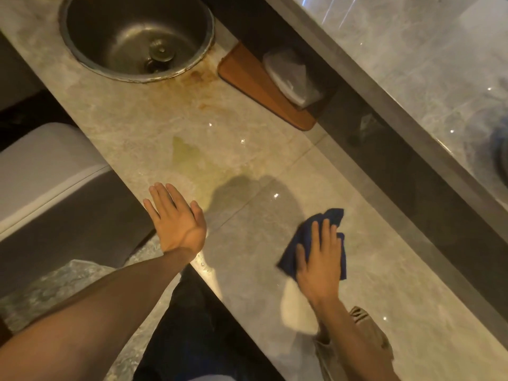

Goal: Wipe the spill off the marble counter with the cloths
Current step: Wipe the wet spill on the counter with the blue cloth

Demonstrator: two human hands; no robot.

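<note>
I'm pressing the blue cloth [312, 244] flat under my right hand [320, 264] on the surface [384, 284]; my left hand [176, 218] is hovering spread, empty. The yellowish spill [192, 163], probably still wet, is lying far-left, so I'm needing to sweep there next.
</note>
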